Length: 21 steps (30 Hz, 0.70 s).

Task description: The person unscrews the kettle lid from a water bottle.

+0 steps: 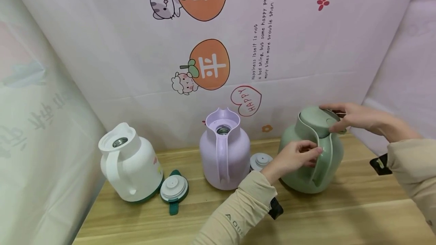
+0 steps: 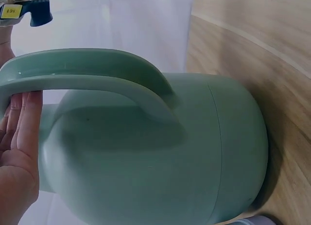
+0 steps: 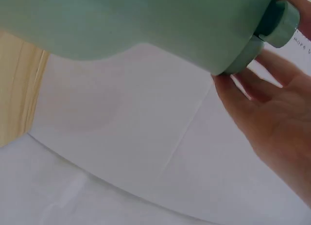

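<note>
A green thermos jug (image 1: pixel 294 175) stands upright at the right of the table, its round lid (image 1: pixel 313 118) seated in the mouth. My left hand (image 1: pixel 296 156) holds the top of the jug's handle (image 1: pixel 323 165), fingers passing through it and thumb on the outside. In the left wrist view those fingers (image 2: pixel 26 118) go behind the handle. My right hand (image 1: pixel 366 118) grips the lid across its top and rim. The right wrist view has this hand (image 3: pixel 272 106) at the lid's edge, near a projecting green tab (image 3: pixel 284 25).
A lilac jug (image 1: pixel 225 158) stands lidless mid-table, with a pale stopper (image 1: pixel 261 160) beside it. To the left are a white lidless jug (image 1: pixel 139 169) and its white-and-green stopper (image 1: pixel 174 189). A printed cloth (image 1: pixel 289 97) hangs behind the wooden table (image 1: pixel 306 222).
</note>
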Available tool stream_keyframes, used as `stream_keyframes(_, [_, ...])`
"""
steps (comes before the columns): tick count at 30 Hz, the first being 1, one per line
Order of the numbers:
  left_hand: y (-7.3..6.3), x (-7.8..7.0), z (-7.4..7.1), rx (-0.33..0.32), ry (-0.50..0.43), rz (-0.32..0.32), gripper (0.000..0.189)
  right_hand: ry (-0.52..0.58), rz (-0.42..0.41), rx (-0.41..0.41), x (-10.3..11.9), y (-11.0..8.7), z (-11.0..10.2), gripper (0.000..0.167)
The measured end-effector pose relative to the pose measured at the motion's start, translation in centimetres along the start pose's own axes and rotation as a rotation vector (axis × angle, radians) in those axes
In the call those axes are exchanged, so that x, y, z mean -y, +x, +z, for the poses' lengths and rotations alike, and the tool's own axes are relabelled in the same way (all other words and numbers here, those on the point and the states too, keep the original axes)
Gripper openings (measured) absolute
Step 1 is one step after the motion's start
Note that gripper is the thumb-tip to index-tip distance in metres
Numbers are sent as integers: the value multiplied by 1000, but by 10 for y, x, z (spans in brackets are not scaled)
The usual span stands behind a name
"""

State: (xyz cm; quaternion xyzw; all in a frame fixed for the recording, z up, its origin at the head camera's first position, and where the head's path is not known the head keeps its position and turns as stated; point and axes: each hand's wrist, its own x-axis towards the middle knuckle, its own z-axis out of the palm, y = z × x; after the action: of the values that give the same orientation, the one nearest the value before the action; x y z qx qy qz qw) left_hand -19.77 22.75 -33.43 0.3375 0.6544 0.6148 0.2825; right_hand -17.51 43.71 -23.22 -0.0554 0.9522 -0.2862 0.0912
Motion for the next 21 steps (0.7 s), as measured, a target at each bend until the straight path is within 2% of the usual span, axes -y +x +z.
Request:
stream_keyframes(3, [0, 0, 0, 2, -15, -8, 31, 22, -12, 39, 0, 3, -4, 82])
stream_keyframes(6, [1, 1, 0, 8, -29, -11, 32, -20, 17, 45, 8, 4, -3, 79])
stream_keyframes(8, [1, 2, -1, 13, -39, -15, 31, -72, 67, 9, 16, 5, 1, 81])
stream_keyframes(12, [2, 2, -1, 22, -54, -24, 31, -246, 170, -104, 34, 7, 12, 96])
stream_keyframes(15, [2, 3, -2, 30, -63, -25, 31, -348, 206, -165, 42, 8, 19, 100])
stream_keyframes(21, [3, 4, -4, 43, -61, -14, 32, -355, 219, -206, 43, 8, 23, 95])
